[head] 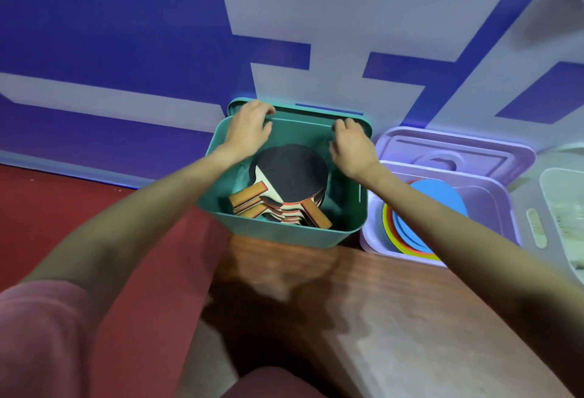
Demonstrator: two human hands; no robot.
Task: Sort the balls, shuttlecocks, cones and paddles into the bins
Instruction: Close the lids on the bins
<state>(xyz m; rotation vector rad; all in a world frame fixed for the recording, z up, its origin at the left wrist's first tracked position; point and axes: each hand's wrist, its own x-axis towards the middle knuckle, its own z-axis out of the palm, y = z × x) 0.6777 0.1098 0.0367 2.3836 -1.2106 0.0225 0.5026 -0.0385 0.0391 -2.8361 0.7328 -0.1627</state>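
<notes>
A green bin [278, 234] stands at the far edge of the wooden table and holds a stack of several paddles [289, 181] with black faces and wooden handles. Its green lid [319, 110] leans upright behind it against the wall. My left hand [248, 129] curls its fingers over the lid's top left edge. My right hand [350, 144] curls its fingers at the lid's right side near the bin's back rim. A purple bin [502, 195] to the right holds stacked flat cones [410, 227], blue on top.
The purple bin's lid [455, 151] leans behind it. A pale translucent bin [556, 208] stands at the far right. The blue and white wall [158, 49] rises right behind the bins. A red floor [47, 208] lies left of the wooden table [395, 318].
</notes>
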